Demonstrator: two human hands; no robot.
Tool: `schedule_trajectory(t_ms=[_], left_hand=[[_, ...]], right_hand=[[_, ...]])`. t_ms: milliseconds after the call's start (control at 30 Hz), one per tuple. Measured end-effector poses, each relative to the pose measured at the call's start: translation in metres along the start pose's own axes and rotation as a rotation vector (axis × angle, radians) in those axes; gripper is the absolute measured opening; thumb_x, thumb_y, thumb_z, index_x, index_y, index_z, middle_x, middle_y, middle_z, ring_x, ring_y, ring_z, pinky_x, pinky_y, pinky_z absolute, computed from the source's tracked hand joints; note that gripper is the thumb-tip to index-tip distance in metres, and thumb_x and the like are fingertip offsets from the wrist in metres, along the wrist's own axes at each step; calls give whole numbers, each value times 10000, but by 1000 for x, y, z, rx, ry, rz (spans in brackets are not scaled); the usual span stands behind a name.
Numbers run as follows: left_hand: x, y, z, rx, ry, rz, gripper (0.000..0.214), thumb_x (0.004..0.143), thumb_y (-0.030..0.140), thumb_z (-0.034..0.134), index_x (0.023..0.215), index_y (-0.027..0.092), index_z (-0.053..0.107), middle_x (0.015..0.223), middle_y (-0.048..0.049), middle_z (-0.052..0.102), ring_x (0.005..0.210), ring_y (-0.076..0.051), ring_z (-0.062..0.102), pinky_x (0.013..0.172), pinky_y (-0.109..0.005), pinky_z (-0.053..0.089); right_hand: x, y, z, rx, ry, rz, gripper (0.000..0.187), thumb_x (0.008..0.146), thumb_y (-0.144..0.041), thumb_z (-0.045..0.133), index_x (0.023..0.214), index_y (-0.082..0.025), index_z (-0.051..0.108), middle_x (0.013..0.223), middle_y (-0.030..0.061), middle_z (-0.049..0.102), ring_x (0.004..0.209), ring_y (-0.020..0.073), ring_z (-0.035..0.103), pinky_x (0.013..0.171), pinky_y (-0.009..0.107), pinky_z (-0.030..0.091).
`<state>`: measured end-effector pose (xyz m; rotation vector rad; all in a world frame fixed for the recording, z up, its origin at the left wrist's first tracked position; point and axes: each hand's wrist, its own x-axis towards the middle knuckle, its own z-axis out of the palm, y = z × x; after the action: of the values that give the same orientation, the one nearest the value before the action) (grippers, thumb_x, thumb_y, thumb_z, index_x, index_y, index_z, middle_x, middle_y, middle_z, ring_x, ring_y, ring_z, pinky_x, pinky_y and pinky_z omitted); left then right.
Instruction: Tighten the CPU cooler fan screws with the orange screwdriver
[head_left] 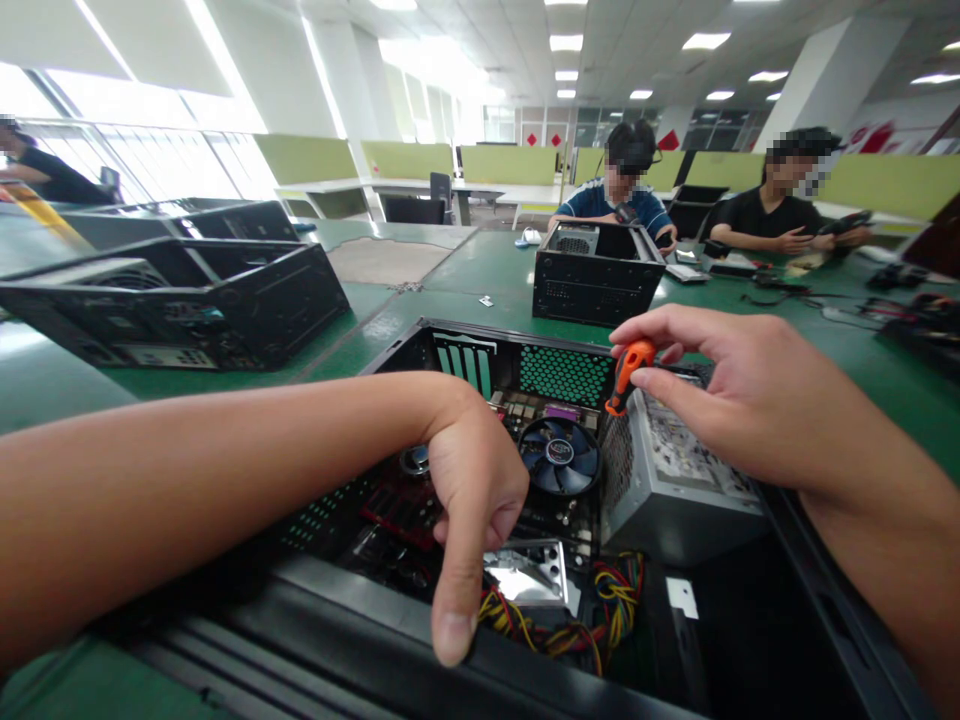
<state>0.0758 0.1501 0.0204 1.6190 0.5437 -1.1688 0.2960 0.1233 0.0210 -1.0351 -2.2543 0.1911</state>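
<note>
An open black computer case point(420, 350) lies in front of me on the green table. Inside it I see a blue CPU fan point(560, 456), a grey power supply point(675, 480) and yellow and red cables point(592, 610). My left hand point(472, 500) reaches down into the case with fingers curled and the thumb pressed on the near rim; what the fingers hold, if anything, is hidden. My right hand point(720, 390) hovers over the power supply and pinches an orange-handled screwdriver point(626, 372).
Another open case point(180, 300) lies at the left and a smaller one point(596, 275) stands farther back. Two people sit at the far side of the table point(450, 275), with tools and cables point(825, 300) around them. A third person is at the far left.
</note>
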Motion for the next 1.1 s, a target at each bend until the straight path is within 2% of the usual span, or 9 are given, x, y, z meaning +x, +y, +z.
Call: schedule_trajectory(t_ms=[167,333,467,567,700,800,867,1000,1100], left_hand=[[3,-2,-1,20,-2,7,408,551,388,955,424,207,612,492,10,555,486,-162,435,443,-276,381],[2,-1,1,10,4,-15,395,543,359,951,431,213,602,496,19,549,503,-163,439,458,-274,375],[-2,-1,5,-23,70,-58,374,547,324,941,445,215,597,510,24,561,524,-169,458,479,-276,362],[-3,0,6,-51,73,-73,369,513,327,957,439,219,612,508,22,574,516,-176,474,474,-282,362],[-3,2,6,-61,123,-44,371,429,315,989,415,219,631,495,17,583,486,-180,476,449,-287,376],[-3,3,6,-42,107,-59,373,466,339,975,411,224,625,491,18,578,484,-181,471,461,-294,380],[-3,3,6,-30,95,-66,382,488,352,966,408,225,615,484,18,569,482,-178,462,458,-293,361],[-1,0,5,-37,129,-15,392,420,355,990,405,219,622,484,19,576,478,-178,474,447,-287,366],[2,-3,2,-14,62,0,398,461,389,977,420,219,620,487,23,564,480,-168,455,455,-285,373]], right_hand=[[0,1,1,0,-3,10,257,903,-197,626,1129,-229,743,1019,63,811,833,256,734,734,398,551],[1,4,0,-47,15,64,118,898,-318,703,989,-243,713,908,57,775,773,259,699,682,401,499],[1,3,0,-66,28,115,213,846,-427,797,842,-253,675,796,35,731,665,231,635,603,377,429],[2,2,0,-55,20,120,234,830,-433,817,817,-250,672,775,27,723,656,228,632,599,373,420],[2,1,-1,-58,19,104,194,852,-414,796,837,-257,683,814,35,740,692,247,646,625,391,442],[2,3,-2,-62,15,77,146,865,-396,773,864,-264,713,842,38,753,718,256,661,652,409,476],[2,4,-1,-62,12,43,114,890,-358,738,947,-260,752,903,46,778,765,263,689,706,423,517],[1,7,1,-76,24,4,289,929,-228,635,1184,-215,769,1160,88,808,977,296,753,866,449,570],[1,5,1,-70,46,23,356,905,-195,623,1238,-187,749,1144,96,811,948,297,761,854,457,587]])
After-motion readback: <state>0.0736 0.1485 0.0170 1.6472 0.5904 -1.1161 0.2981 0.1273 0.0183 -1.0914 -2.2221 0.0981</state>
